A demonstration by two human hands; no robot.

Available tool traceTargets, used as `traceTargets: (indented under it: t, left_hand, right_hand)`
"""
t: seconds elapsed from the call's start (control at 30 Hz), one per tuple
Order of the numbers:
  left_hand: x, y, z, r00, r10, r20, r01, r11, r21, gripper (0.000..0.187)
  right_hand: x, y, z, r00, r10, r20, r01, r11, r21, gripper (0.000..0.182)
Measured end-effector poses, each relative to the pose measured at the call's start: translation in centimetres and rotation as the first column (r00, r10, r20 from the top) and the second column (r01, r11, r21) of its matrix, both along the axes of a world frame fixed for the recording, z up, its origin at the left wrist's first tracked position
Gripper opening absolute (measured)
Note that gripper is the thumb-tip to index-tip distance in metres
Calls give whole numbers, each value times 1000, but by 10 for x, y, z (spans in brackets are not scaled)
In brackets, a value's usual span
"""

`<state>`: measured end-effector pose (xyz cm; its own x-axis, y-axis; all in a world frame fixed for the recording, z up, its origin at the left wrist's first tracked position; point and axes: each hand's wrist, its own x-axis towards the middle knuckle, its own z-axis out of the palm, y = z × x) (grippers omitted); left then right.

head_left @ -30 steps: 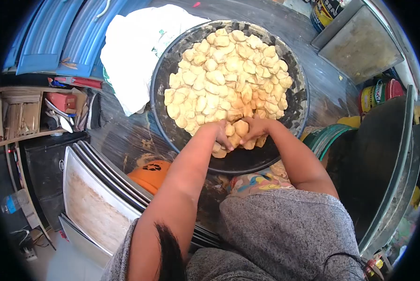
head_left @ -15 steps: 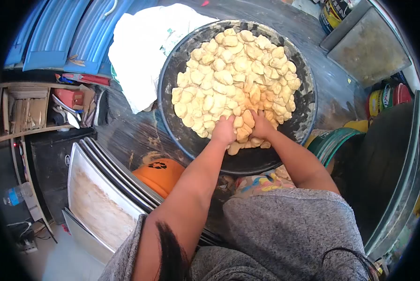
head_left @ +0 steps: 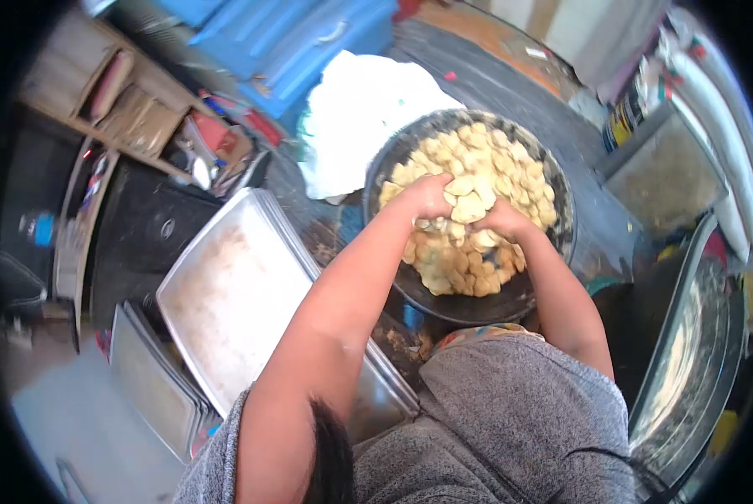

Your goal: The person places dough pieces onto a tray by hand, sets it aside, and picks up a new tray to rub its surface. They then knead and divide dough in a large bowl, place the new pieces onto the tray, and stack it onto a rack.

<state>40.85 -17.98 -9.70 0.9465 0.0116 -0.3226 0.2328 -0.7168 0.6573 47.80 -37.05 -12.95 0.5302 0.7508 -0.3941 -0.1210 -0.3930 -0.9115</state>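
Observation:
A round black tub [head_left: 400, 290] holds a heap of pale, lumpy dough pieces [head_left: 523, 172]. Those at the near side, below my hands, are dusted brown. My left hand [head_left: 428, 198] and my right hand [head_left: 502, 220] are raised over the heap and cup a clump of dough pieces [head_left: 471, 200] between them. Fingers of both hands are partly hidden behind or under the lumps. A white plastic sack [head_left: 360, 118] lies against the far left of the tub.
Stacked metal trays [head_left: 234, 294] lean at my left, beside a wooden shelf [head_left: 141, 113] with odds and ends. Blue plastic drawers [head_left: 292, 38] stand at the far left. At my right are a big round metal pan [head_left: 687, 336] and a grey metal sheet [head_left: 666, 172].
My hands have moved from the tub's near side up and farther in, lifting a clump of dough pieces. More brown-dusted pieces now show at the near side. The view has turned.

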Motion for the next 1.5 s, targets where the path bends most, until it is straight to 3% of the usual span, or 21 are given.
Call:
traceTargets:
  t: [0.03,0.13,0.2,0.27,0.33,0.4,0.47,0.53,0.57,0.6,0.63,0.73,0.8,0.87,0.93,1.0,1.13,1.27,1.33,1.47,1.5]
  left_hand:
    - [-8,9,21,997,34,73,-32,999,-23,56]
    - [-57,25,109,978,130,165,-142,988,62,52]
    - [-108,35,167,969,181,171,-193,979,58,51]
    - [-167,46,198,917,268,296,-266,963,-50,49]
    - [-234,49,220,844,365,392,-329,931,-158,48]
    - [-300,39,239,767,520,377,-436,852,-289,47]
    - [-354,41,225,740,588,326,-504,807,-308,51]
    - [-392,38,184,714,652,254,-568,752,-334,55]
    - [-408,35,153,706,657,266,-659,746,-93,60]
    - [-424,27,132,704,658,268,-705,693,152,64]
    - [-435,19,128,672,672,313,-726,680,100,71]
    - [-448,9,127,665,672,327,-745,628,224,82]
    - [-450,4,126,666,638,386,-746,571,343,84]
    - [-449,-3,134,650,644,403,-758,584,288,84]
    - [-449,-9,133,655,634,411,-753,596,280,86]
    - [-450,-15,129,653,630,419,-753,599,273,89]
    - [-452,-23,124,677,605,418,-735,580,352,91]
    - [-457,-39,135,681,600,420,-733,556,392,89]
    - [-464,-42,135,684,601,414,-730,562,389,87]
    - [-479,-42,134,692,570,444,-722,566,398,85]
    - [-481,-41,135,677,571,465,-735,562,379,82]
  right_hand:
    - [-4,10,26,1000,3,26,-5,995,99,76]
    - [-29,36,105,986,98,134,-124,971,205,77]
    - [-57,55,164,965,216,149,-238,960,147,82]
    - [-99,73,208,945,286,157,-321,897,302,85]
    - [-147,88,253,892,434,124,-451,840,302,84]
    - [-187,106,252,862,451,231,-505,802,320,80]
    - [-228,122,250,734,612,294,-679,660,322,78]
    - [-266,133,237,626,670,399,-760,639,118,77]
    - [-266,165,146,531,608,591,-804,582,123,77]
    - [-290,149,151,463,536,706,-741,671,-23,76]
    - [-300,145,146,459,507,729,-702,711,-52,75]
    - [-308,146,137,438,444,782,-643,762,-72,82]
    - [-308,138,146,353,481,803,-584,783,-212,88]
    - [-332,102,198,200,547,813,-386,807,-447,88]
    - [-341,78,198,187,526,829,-332,829,-451,84]
    - [-354,43,197,34,278,960,-403,883,-241,77]
    - [-397,-29,198,7,436,900,-609,716,-343,66]
    - [-425,-114,176,353,687,636,-826,548,-133,68]
    - [-423,-153,158,613,764,202,-788,569,236,74]
    - [-424,-210,129,736,660,150,-664,661,348,82]
    - [-427,-219,112,734,627,260,-679,667,307,84]
